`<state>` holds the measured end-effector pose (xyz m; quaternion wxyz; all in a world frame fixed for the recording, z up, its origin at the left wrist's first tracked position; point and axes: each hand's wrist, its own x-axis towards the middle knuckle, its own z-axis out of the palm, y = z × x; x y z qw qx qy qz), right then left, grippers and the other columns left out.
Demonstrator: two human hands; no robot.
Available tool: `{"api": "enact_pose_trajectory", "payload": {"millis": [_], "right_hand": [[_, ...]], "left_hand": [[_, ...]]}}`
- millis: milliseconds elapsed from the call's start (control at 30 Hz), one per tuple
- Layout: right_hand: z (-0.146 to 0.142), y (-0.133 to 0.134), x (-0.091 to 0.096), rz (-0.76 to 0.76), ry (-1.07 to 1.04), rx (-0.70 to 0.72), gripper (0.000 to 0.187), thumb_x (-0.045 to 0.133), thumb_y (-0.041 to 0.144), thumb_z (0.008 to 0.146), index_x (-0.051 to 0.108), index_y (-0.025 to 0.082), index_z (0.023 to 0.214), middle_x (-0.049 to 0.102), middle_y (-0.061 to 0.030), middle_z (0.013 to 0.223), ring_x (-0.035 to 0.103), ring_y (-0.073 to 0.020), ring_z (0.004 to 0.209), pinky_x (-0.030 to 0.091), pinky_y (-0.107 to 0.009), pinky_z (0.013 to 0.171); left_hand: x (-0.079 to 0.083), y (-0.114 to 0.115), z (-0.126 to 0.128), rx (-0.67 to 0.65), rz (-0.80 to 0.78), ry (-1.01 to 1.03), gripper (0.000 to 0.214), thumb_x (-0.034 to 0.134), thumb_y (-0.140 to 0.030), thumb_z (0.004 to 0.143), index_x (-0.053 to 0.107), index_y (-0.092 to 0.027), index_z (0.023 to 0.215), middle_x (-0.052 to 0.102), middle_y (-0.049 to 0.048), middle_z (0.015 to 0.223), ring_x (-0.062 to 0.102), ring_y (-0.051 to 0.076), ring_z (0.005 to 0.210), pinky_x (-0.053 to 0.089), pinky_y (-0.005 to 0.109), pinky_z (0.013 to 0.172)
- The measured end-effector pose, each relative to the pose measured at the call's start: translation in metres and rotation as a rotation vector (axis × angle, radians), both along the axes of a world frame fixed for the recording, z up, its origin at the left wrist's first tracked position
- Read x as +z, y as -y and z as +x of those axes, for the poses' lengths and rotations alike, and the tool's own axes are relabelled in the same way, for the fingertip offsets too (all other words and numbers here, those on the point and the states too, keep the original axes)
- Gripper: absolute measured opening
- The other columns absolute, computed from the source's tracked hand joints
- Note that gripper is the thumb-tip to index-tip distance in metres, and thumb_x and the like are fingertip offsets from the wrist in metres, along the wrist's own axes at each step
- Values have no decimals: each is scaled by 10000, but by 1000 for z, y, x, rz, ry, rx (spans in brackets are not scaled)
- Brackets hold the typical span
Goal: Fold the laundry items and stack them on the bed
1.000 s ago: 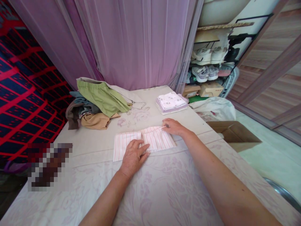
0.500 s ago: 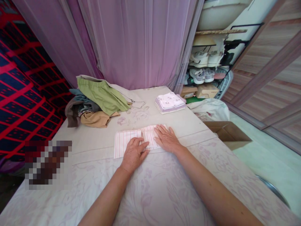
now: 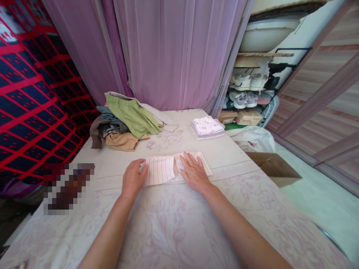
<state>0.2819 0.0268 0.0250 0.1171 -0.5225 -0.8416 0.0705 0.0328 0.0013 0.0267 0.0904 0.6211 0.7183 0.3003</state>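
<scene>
A pink-and-white striped cloth (image 3: 164,169), folded into a long strip, lies on the pale flowered bed sheet (image 3: 179,224) in front of me. My right hand (image 3: 193,171) rests flat on its right half, fingers stretched out. At the cloth's left end my left hand (image 3: 133,180) has its fingers curled on the edge. I cannot tell whether those fingers pinch the edge or just touch it.
A heap of unfolded clothes (image 3: 123,123), green, tan and grey, sits at the back left. A small stack of folded white cloths (image 3: 207,127) lies at the back right. Off the bed's right side are an open cardboard box (image 3: 276,168), a plastic bag (image 3: 252,136) and a shoe rack (image 3: 249,89). Purple curtains (image 3: 174,52) hang behind.
My left hand slid from the middle of the striped cloth to its left end. My right hand went from the cloth's top right corner to lie flat on its right half.
</scene>
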Motion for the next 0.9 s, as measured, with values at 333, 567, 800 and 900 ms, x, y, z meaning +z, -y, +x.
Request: {"api": "enact_pose_trajectory", "payload": {"millis": [333,567,800,900], "right_hand": [[-57,6,-14,-11,-1,129,562,391,439,922,380,191,1426,242,-109,1540,157,-254,1433,73,-573,1135],[-39,1,-5,-42,-245,137,465,309,338,943,470,207,1360,358,-92,1496,277,-197,1395,207,-489,1135],[8,-22,13,-388,-953,-161,434,356,464,928,631,194,1128,650,-102,1187,615,-210,1084,505,-380,903],[14,-22,29,-636,-1142,-173,441,416,480,919,579,186,1203,604,-131,1259,629,-210,1057,529,-363,848]], "left_hand": [[-4,-9,-19,-28,-414,347,357,566,-530,735,664,-189,772,638,11,616,583,183,592,364,245,502],[14,-1,6,-67,-353,764,429,646,-558,622,596,-164,783,583,-20,622,509,130,554,337,215,492],[57,-13,49,-156,-284,843,427,661,-554,601,528,-175,747,484,-65,563,402,76,481,278,197,468],[67,-27,76,-203,-266,768,362,657,-499,640,533,-175,742,494,-59,567,418,80,480,289,199,461]]}}
